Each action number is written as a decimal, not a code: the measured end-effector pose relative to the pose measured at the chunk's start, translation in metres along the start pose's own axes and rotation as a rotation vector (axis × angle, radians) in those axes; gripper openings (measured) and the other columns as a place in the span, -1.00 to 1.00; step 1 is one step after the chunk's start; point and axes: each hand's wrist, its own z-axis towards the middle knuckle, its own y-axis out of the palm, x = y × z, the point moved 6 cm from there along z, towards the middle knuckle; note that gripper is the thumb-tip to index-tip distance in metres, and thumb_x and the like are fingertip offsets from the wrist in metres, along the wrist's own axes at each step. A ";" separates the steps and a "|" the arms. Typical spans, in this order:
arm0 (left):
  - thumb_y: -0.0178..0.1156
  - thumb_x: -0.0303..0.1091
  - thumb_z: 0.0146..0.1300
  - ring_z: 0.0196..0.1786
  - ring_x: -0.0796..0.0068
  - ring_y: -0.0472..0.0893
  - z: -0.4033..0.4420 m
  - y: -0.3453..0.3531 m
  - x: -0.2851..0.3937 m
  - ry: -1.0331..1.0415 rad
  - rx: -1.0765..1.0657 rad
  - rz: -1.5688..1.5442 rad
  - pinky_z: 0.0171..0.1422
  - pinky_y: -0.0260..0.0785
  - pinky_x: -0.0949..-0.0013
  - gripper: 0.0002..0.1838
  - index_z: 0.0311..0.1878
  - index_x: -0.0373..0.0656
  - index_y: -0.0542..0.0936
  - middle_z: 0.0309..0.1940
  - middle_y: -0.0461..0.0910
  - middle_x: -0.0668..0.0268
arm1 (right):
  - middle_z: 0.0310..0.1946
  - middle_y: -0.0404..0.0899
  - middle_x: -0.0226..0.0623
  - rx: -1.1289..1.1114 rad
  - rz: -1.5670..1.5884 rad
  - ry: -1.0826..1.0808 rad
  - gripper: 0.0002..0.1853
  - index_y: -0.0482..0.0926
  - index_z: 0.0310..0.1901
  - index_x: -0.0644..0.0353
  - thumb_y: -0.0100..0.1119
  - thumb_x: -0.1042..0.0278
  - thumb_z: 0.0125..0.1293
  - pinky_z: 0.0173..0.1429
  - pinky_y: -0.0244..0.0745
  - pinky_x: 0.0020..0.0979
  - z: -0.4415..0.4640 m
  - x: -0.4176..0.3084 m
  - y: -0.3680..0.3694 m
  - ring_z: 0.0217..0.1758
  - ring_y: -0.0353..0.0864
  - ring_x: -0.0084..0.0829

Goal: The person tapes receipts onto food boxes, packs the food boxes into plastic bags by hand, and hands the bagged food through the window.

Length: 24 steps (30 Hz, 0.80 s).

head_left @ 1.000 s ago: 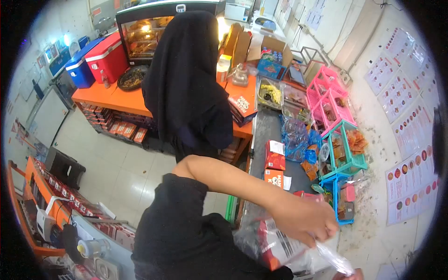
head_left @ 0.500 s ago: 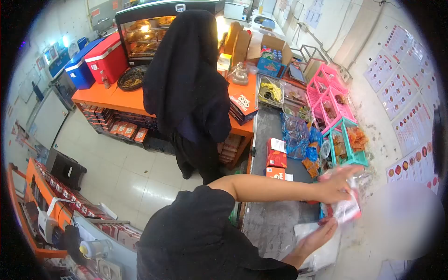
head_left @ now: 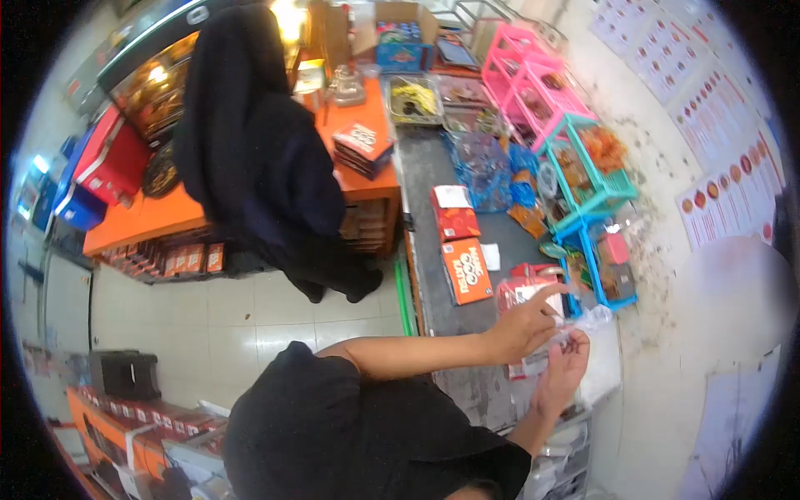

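A clear plastic bag is gathered up between my two hands, its end bunched at the fingertips. My left hand reaches across from above, thumb and index finger curled around the plastic. Below it, my right hand pinches the same plastic with its fingertips. Under and behind my left hand, a red and white package shows on the dark counter; my hand covers part of it, and I cannot tell whether it is inside the bag. An orange printed box and a red box lie nearby.
A blue basket, a teal basket and pink baskets line the wall side. Blue plastic bags and a food tray sit farther along. A person in black stands at the orange counter.
The view has shifted, bringing the blue basket into sight. My hands have moved closer together, from a blurred red and white packet to the bunched plastic.
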 end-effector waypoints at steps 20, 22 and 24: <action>0.18 -0.23 0.26 0.21 -0.10 0.34 -0.066 0.070 -0.043 -0.027 -0.636 -0.068 0.32 0.14 0.07 -0.67 -0.11 -0.35 0.58 0.09 0.36 -0.06 | 0.05 0.55 0.03 0.392 -1.029 0.054 -0.36 0.26 0.34 0.27 0.13 0.55 0.16 0.22 0.35 -0.18 -0.072 0.064 -0.061 0.12 0.52 -0.01; 0.19 -0.26 0.25 0.19 -0.13 0.35 -0.068 0.076 -0.045 -0.014 -0.671 -0.040 0.32 0.15 0.04 -0.68 -0.11 -0.37 0.58 0.09 0.37 -0.09 | -0.02 0.59 0.02 0.527 -0.811 0.187 -0.50 0.46 0.17 0.26 0.11 0.58 0.12 0.18 0.38 -0.16 -0.083 0.085 -0.074 0.07 0.54 0.00; 0.21 -0.30 0.24 0.06 -0.07 0.50 -0.079 0.086 -0.057 -0.025 -0.625 -0.067 0.37 0.16 -0.01 -0.72 -0.16 -0.37 0.62 -0.01 0.48 -0.07 | -0.13 0.63 0.01 0.683 -0.891 0.087 -0.66 0.59 -0.02 0.27 0.10 0.58 0.11 0.13 0.41 -0.18 -0.093 0.095 -0.070 0.01 0.59 -0.02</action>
